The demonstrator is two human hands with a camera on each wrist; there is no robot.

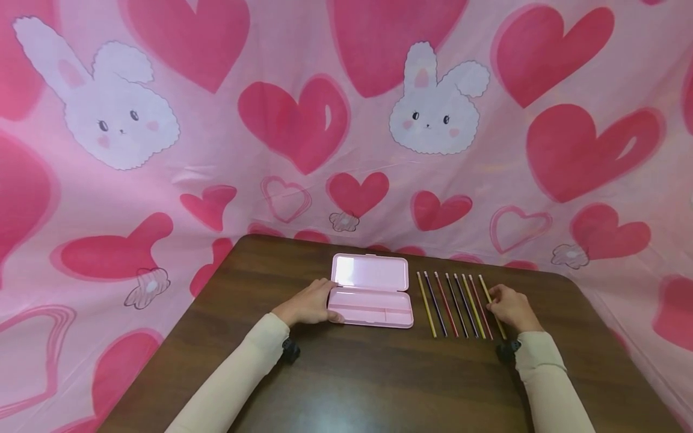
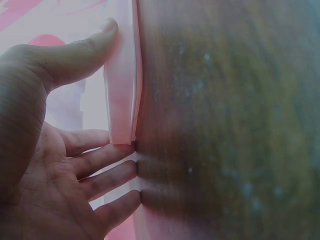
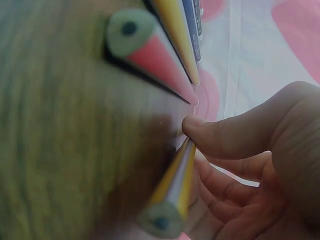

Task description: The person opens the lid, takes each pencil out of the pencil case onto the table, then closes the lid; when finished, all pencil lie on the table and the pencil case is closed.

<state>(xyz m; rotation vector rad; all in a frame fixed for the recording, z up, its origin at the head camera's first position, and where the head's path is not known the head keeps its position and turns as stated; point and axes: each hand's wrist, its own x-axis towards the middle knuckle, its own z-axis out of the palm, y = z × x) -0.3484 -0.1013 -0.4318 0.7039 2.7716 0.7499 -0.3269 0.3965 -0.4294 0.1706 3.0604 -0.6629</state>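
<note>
A pink pencil case [image 1: 370, 307] lies with its lid raised at the back, showing a divided tray. My left hand [image 1: 311, 302] holds its left end, thumb at the front corner and fingers at the side. In the left wrist view, the thumb lies against the case's pink wall [image 2: 122, 95] and the fingertips reach the table. My right hand [image 1: 511, 308] pinches the rightmost pencil, a yellow one [image 1: 494, 310], between thumb and fingers. The right wrist view has that yellow striped pencil [image 3: 172, 187] with its unsharpened end toward the camera, beside a red pencil [image 3: 155, 57].
Several more pencils, yellow, dark and red, lie in a row between the case and my right hand, among them a yellow pencil [image 1: 426, 305]. The brown wooden table [image 1: 346, 379] ends at the back against a pink curtain [image 1: 368, 150] with hearts and rabbits.
</note>
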